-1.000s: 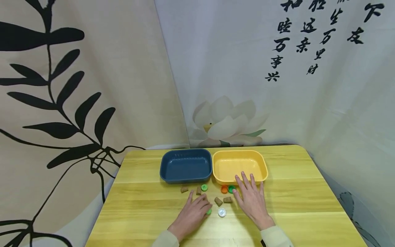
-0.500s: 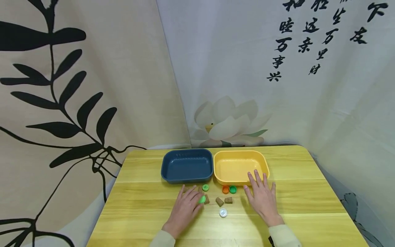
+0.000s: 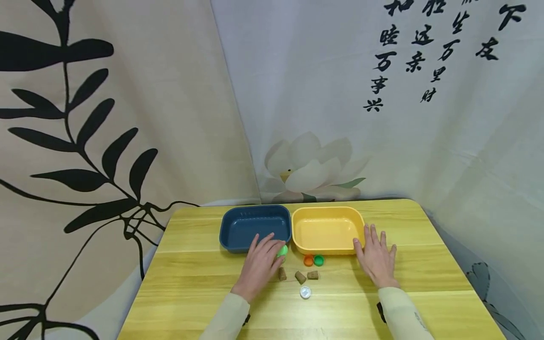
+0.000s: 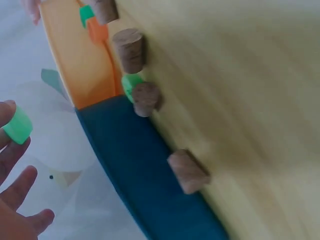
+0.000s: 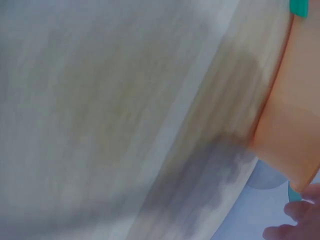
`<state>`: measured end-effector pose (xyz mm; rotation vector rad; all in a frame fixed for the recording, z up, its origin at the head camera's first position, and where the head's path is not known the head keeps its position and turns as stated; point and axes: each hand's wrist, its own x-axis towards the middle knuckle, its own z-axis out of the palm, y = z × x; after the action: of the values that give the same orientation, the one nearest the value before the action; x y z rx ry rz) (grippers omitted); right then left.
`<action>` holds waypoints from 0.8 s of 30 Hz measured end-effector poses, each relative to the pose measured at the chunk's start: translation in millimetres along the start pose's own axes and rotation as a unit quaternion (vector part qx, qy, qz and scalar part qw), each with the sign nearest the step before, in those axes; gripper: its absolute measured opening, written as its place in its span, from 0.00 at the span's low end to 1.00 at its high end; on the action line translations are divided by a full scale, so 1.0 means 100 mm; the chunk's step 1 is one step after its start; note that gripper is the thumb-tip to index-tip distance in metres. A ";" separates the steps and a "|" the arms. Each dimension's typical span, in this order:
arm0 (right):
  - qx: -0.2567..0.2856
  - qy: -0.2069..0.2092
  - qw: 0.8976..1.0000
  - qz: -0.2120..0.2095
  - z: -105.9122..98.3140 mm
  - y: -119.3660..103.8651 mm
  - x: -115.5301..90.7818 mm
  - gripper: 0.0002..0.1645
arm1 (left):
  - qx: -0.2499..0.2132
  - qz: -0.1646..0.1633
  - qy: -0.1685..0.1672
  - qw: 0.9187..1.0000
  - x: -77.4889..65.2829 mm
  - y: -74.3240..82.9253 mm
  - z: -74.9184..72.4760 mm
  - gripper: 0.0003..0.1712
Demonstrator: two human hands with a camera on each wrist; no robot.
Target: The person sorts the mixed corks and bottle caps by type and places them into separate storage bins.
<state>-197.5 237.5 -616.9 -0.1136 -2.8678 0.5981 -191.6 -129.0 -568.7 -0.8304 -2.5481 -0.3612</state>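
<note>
My left hand pinches a light green bottle cap between thumb and fingers, above the front right corner of the blue tray. Another light green cap lies beside a cork in the left wrist view; in the head view my left hand covers that area. At the right side of the yellow tray, my right hand has its fingers spread, fingertips right at the rim, and holds nothing. In the right wrist view only some of its fingers show.
Both trays stand side by side at the back of the wooden table. In front of the yellow one lie an orange cap and a dark green cap. Several corks and a white cap are nearer the front.
My left hand picks up the light green cap and carries it forward to the blue tray's front edge. My right hand shifts right, from the yellow tray's front to its right side.
</note>
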 end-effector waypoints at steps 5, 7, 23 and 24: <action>0.001 -0.023 1.000 0.000 0.02 0.03 0.01 0.45 | 0.005 0.001 -0.020 1.000 0.27 0.03 0.10 0.24; 0.002 -0.028 1.000 0.000 0.02 0.03 0.01 0.45 | 0.002 -0.001 -0.032 0.999 0.36 0.05 0.16 0.23; 0.002 -0.031 1.000 0.002 0.05 0.02 0.03 0.44 | 0.012 -0.033 -0.094 0.995 0.90 0.23 0.62 0.22; 0.001 -0.031 1.000 0.002 0.05 0.01 0.03 0.44 | 0.016 -0.035 -0.101 0.994 0.92 0.24 0.64 0.22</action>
<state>-201.5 237.1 -621.8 -0.1031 -2.9266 0.6154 -264.8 -41.0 -578.2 -0.8033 -2.7674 -0.2686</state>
